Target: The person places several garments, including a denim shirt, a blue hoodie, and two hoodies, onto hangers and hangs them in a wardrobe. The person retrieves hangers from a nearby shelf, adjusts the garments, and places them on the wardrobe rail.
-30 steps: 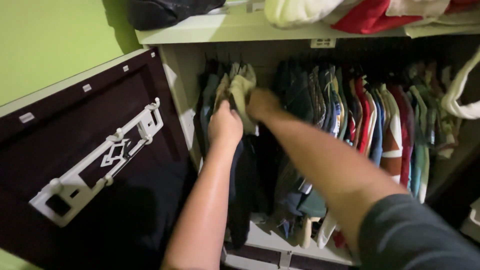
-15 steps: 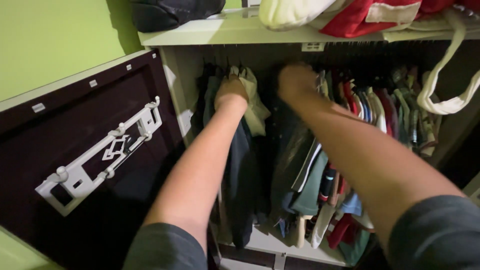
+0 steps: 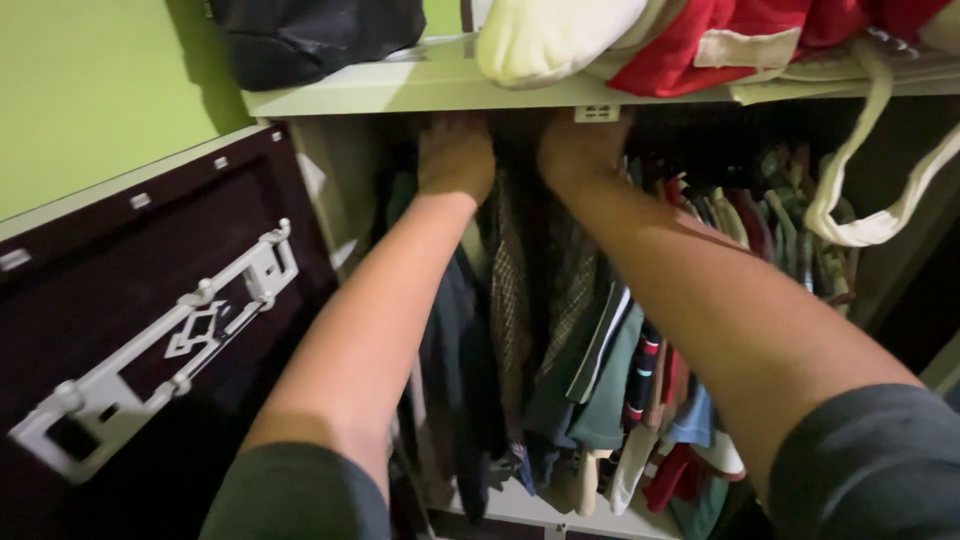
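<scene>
Both my hands reach up to the top of the hanging clothes, just under the wardrobe shelf (image 3: 400, 88). My left hand (image 3: 456, 152) is at the hanger tops on the left, its fingers hidden in the shadow. A little to its right, my right hand (image 3: 578, 148) is up among the hangers too, fingers likewise hidden. Between and below them hangs a checked shirt (image 3: 520, 290) among dark garments (image 3: 455, 340). What either hand grips cannot be made out.
Many coloured shirts (image 3: 700, 250) hang tightly to the right. On the shelf lie a black bag (image 3: 310, 35) and red and cream fabrics (image 3: 680, 35); a cream strap (image 3: 860, 190) dangles. The open dark door (image 3: 120, 330) with its white hook rack (image 3: 170, 340) stands left.
Both hands rose from the garments' shoulders to just under the shelf. The pale green garment near my left hand is out of sight, and a checked shirt now shows between my arms.
</scene>
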